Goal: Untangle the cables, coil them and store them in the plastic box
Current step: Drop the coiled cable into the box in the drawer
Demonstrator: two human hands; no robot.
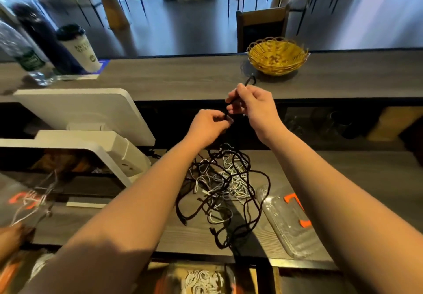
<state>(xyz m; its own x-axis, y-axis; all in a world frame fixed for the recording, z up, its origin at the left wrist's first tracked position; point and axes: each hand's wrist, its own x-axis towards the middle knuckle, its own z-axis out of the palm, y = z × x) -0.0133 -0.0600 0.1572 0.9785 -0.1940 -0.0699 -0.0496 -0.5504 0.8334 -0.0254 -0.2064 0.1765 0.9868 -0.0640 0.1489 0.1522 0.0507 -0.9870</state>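
A tangle of black and white cables (219,184) lies on the lower wooden counter. One black cable (250,80) rises out of the heap, its end sticking up past my fingers. My right hand (251,104) pinches it near that end, raised above the heap. Just below, my left hand (210,125) pinches the same cable. A clear plastic lid with orange clips (288,220) lies flat to the right of the tangle. Coiled white cables (203,282) show at the bottom edge, in what looks like a box under the counter's edge.
A yellow wicker basket (278,56) stands on the upper counter. A white screen on its stand (87,115) fills the left. Bottles and a paper cup (80,49) stand at far left. Another clear box with orange clips (25,202) holds thin wires at lower left.
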